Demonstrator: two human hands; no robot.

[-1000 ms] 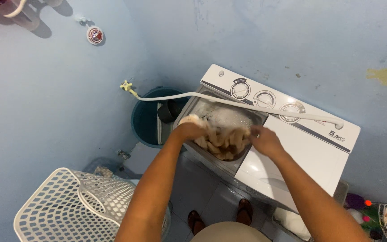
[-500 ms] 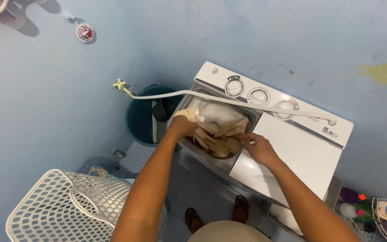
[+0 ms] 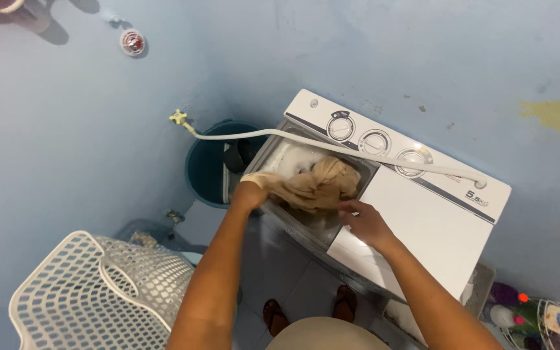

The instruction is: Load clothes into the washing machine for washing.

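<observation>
My left hand is closed around one end of a wet tan cloth, and the fingers of my right hand curl loosely at its other edge; whether they pinch it I cannot tell. A second ago the cloth sagged low in the open tub of the white washing machine; now it is bunched higher, above the suds, so it is coming out of the wash. A white hose crosses over the tub. Left of the machine stands a teal bucket, and nearer me a white lattice laundry basket.
</observation>
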